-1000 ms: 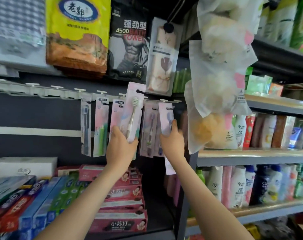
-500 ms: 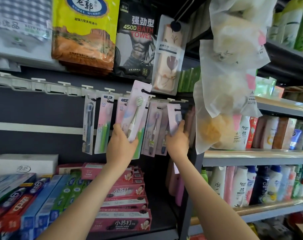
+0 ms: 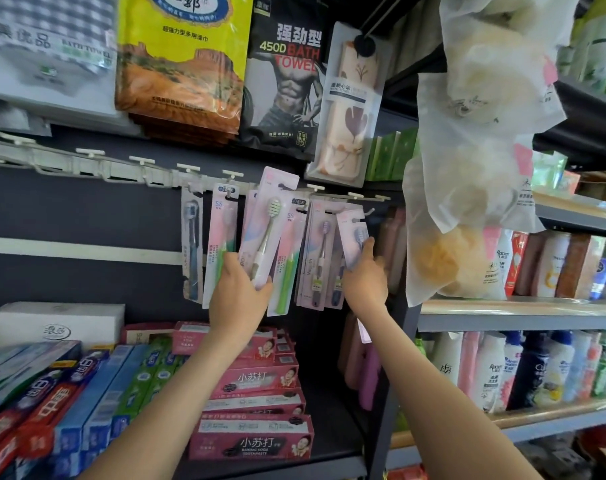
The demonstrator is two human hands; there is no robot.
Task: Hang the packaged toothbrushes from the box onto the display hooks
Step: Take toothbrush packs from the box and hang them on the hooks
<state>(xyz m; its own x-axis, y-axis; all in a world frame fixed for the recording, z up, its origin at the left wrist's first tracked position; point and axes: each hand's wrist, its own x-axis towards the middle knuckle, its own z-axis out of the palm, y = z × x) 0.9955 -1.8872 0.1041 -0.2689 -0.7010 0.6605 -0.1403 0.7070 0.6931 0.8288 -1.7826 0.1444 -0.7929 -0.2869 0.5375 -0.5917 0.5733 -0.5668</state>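
Hook rail (image 3: 86,166): white, running across at 10 o'clock from the hands.
Hanging packs (image 3: 192,251): at least five dangling, long axes vertical, brush heads up.
Left hand (image 3: 239,296): fingers wrapped round the bottom end of the green-headed pack.
Green-headed pack (image 3: 268,230): one, rising out of that hand, leaning toward 1 o'clock, bristles on top, upper edge up at the rail.
Right hand (image 3: 363,277): gripping the blue-headed pack mid-length.
Blue-headed pack (image 3: 353,237): one, near upright, top tipped toward 11 o'clock, head up; the tail pokes out at 6 o'clock under the wrist.
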